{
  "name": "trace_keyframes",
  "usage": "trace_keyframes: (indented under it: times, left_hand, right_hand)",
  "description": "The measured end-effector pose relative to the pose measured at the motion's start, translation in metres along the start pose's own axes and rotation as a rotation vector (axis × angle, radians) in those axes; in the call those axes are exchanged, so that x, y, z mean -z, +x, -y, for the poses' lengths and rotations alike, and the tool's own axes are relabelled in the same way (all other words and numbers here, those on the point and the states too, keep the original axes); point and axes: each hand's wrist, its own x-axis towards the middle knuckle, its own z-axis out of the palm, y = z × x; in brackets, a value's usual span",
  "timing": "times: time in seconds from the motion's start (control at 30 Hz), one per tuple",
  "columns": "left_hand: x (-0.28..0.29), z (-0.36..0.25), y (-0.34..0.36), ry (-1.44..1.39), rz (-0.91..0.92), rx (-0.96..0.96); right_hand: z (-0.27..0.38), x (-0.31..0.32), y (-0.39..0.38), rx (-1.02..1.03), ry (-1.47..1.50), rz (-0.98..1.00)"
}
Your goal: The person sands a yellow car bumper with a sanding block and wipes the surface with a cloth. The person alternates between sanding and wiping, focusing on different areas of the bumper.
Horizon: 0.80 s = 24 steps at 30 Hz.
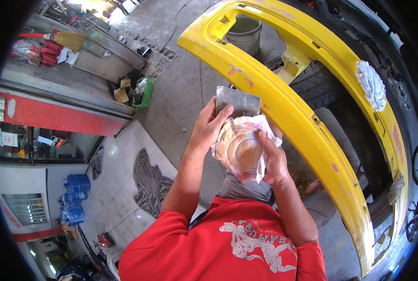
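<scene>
In front of my chest, my left hand (210, 125) grips a thin grey rectangular plate (237, 101), its thumb across the near corner. The plate's face looks smeared and dull. My right hand (273, 160) pinches a crumpled white cloth (241, 149) with brownish ring-like stains, the thumb pressing on top. The cloth overlaps the plate's lower edge, close to my left fingers. Just beyond and to the right of both hands stretches a large yellow vehicle panel (293, 114) with a big opening and several scuffed, pinkish patches.
A white crumpled cloth (371, 86) and a grey rag (396, 188) lie on the panel's far side. Behind it stands a grey bucket (244, 36). Leftward are a green basket (143, 93), a dark cloth (149, 182) on the tiles and blue water jugs (77, 187).
</scene>
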Motion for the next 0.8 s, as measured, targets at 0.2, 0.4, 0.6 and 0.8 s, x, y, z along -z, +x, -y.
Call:
trace_keyframes:
  times: [0.2,0.4,0.6,0.8]
  left_hand:
    - [-0.018,-0.020,-0.044,0.682,-0.110,-0.693]
    - [-0.071,-0.003,-0.059,0.328,0.013,-0.171]
    - [-0.091,0.011,-0.056,-0.470,0.177,0.174]
    - [-0.059,-0.044,-0.012,-0.077,-0.109,-0.245]
  right_hand:
    - [0.016,-0.010,-0.035,0.361,-0.055,-0.049]
    - [0.022,-0.009,-0.046,0.441,0.040,-0.032]
    - [0.032,0.023,-0.040,0.780,-0.642,-0.134]
    - [0.090,0.076,-0.093,1.205,-1.067,-0.474]
